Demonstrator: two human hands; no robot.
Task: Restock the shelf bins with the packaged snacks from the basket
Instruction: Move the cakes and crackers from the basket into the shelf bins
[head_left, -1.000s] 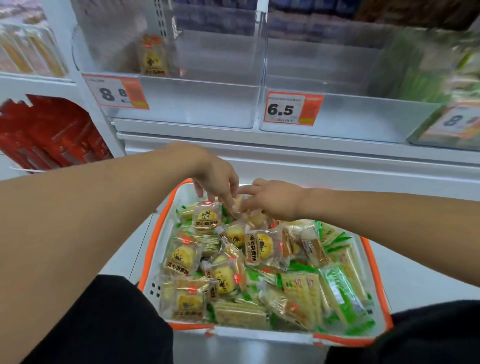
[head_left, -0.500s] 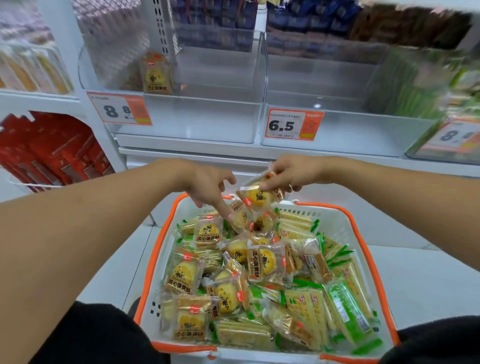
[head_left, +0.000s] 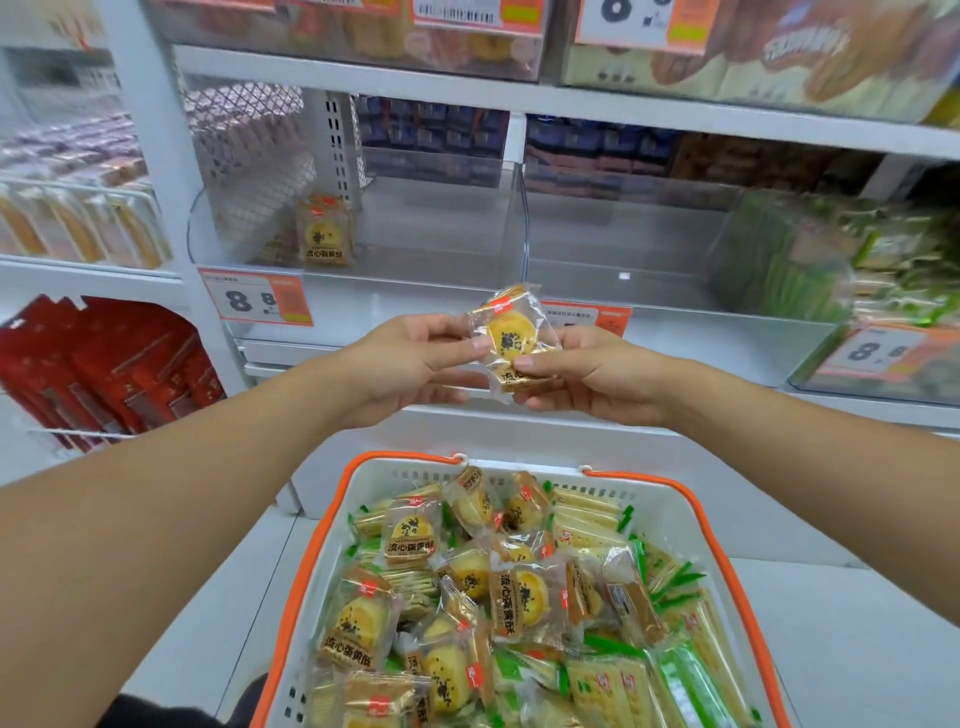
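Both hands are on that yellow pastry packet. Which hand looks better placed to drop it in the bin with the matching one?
Probably the left hand: it pinches the held packet on the side nearer the left bin, where the matching packet stands. The right hand would reach across.

"8.8" price tag (head_left: 255, 299), "流心蛋黄酥" snack packs (head_left: 410, 538)

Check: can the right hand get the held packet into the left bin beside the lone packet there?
Probably yes. The right hand and left hand hold the packet just before the left bin, whose top is open, with bare floor beside the lone packet.
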